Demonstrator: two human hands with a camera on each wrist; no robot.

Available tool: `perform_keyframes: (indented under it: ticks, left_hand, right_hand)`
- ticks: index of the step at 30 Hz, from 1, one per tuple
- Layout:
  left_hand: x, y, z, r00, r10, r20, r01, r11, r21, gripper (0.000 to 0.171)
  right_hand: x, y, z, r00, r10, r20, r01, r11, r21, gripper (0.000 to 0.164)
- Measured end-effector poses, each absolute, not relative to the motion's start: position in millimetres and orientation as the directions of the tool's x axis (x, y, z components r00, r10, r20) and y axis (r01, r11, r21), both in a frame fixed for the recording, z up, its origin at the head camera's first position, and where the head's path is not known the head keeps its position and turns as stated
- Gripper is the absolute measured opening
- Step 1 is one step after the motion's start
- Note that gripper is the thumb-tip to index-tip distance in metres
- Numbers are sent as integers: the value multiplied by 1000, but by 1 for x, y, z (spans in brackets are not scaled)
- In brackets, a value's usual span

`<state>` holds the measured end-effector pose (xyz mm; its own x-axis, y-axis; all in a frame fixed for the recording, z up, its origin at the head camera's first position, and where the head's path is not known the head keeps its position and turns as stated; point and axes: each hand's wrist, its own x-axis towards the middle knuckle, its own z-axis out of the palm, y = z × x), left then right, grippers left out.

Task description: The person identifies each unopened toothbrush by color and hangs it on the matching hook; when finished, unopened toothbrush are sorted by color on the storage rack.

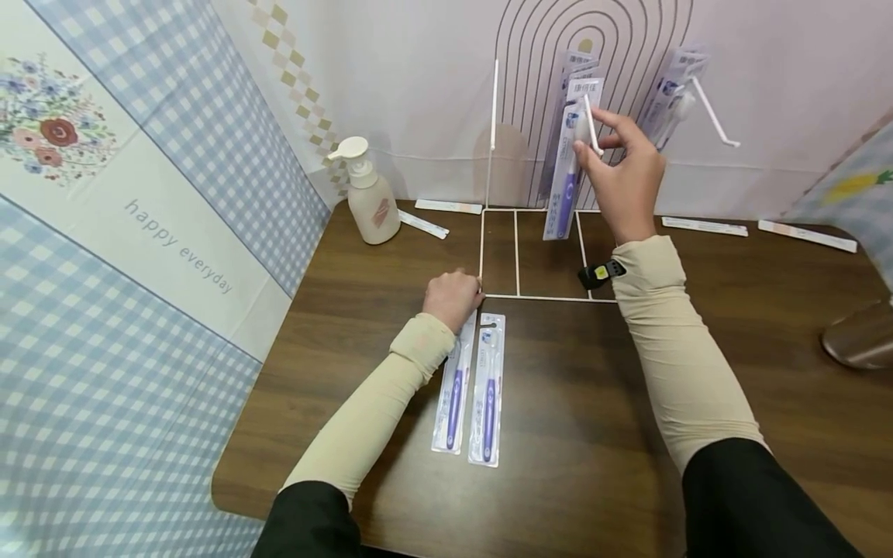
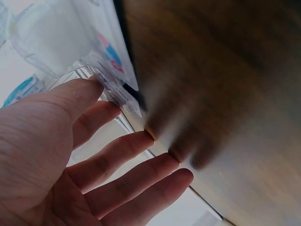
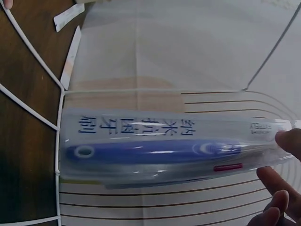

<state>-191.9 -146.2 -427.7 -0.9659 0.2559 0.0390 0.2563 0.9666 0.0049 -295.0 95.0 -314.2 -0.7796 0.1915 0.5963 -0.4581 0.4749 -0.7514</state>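
Note:
My right hand [image 1: 624, 174] pinches a packaged toothbrush [image 1: 562, 198] with a purple handle at a white hook of the wire rack [image 1: 551, 297]. Other packs [image 1: 567, 85] hang close behind it; whether the held pack is on the hook is unclear. In the right wrist view, the toothbrush pack [image 3: 150, 153] lies across the picture, fingertips at its right end. My left hand [image 1: 453, 298] is at the rack's front left corner, thumb and index finger around the wire, other fingers [image 2: 136, 183] spread. Two toothbrush packs [image 1: 488, 395] lie on the table, one partly under the left hand.
A pump bottle [image 1: 373, 201] stands left of the rack. More packs [image 1: 670, 97] hang from a second hook on the right. Paper strips [image 1: 705, 225] lie along the back of the table. A metallic cylinder [image 1: 861, 337] is at the right edge.

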Motion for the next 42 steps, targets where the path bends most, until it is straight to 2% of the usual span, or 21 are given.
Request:
perform_keyframes:
  ticks: [7, 15, 18, 22, 27, 32, 37, 42]
  left_hand:
    - [-193, -145, -428, -965, 261, 29, 261, 965, 1, 22]
    - [-194, -145, -429, -968, 251, 11, 251, 968, 3, 23]
    - [-193, -145, -430, -967, 255, 12, 255, 967, -4, 23]
    - [-192, -146, -430, -967, 254, 16, 254, 967, -14, 23]
    - [-191, -147, -428, -967, 254, 31, 254, 967, -15, 22]
    - [-192, -146, -427, -968, 249, 37, 248, 968, -29, 23]
    - [-192, -144, -427, -967, 251, 38, 250, 968, -26, 21]
    - [-191, -144, -427, -970, 243, 29, 242, 970, -34, 20]
  right_hand:
    - [-304, 92, -318, -799, 204, 566, -455, 412, -790, 40]
    - [-263, 90, -297, -841, 204, 501, -440, 281, -853, 42]
    - [-255, 94, -307, -851, 185, 492, -426, 305, -852, 37]
    - [-241, 94, -340, -884, 57, 464, -420, 340, -841, 32]
    - [-202, 76, -378, -935, -167, 313, -354, 362, -862, 30]
    - [-170, 58, -413, -926, -337, 171, -294, 358, -887, 30]
    - [-149, 52, -438, -914, -405, 36, -219, 417, -882, 34]
    - [-140, 51, -452, -906, -423, -17, -220, 503, -836, 41]
